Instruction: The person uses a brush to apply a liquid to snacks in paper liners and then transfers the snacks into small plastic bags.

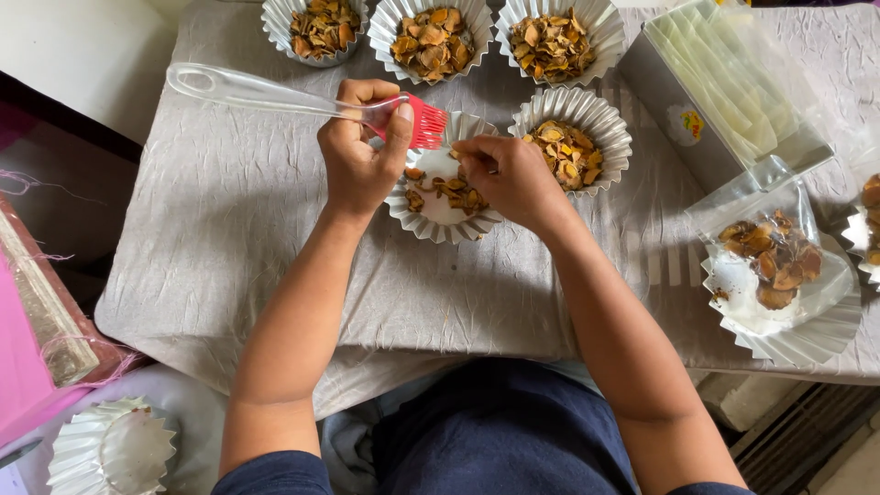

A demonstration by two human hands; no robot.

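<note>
Two bare hands are seen at work over a fluted foil cup (pixel 438 225) set near the centre of a table draped in wrinkled grey cloth (pixel 229 229). A brush (pixel 302 101) with a clear handle and red bristles is gripped in the left hand (pixel 360 151), fingers clenched around the neck, the bristles held just above the cup's rim at its 12 o'clock edge and the handle angled away towards 10 o'clock. The right hand (pixel 509 179) is rested over the cup's 2 o'clock rim, fingertips pinched together on the brown dried pieces (pixel 449 188) inside; what exactly is pinched cannot be told. A white filling is visible beneath the pieces.

Just beside the cup, at 2 o'clock, a second foil cup (pixel 573 137) heaped with brown pieces is placed. Three more filled cups (pixel 431 37) are lined along the far edge at 12 o'clock. A clear-lidded grey box (pixel 724 92) is seen at 2 o'clock, and a plastic-wrapped cup (pixel 775 275) at 3 o'clock. An empty foil cup (pixel 110 449) is set well apart at 7 o'clock, below the table edge, near a pink box (pixel 23 367).
</note>
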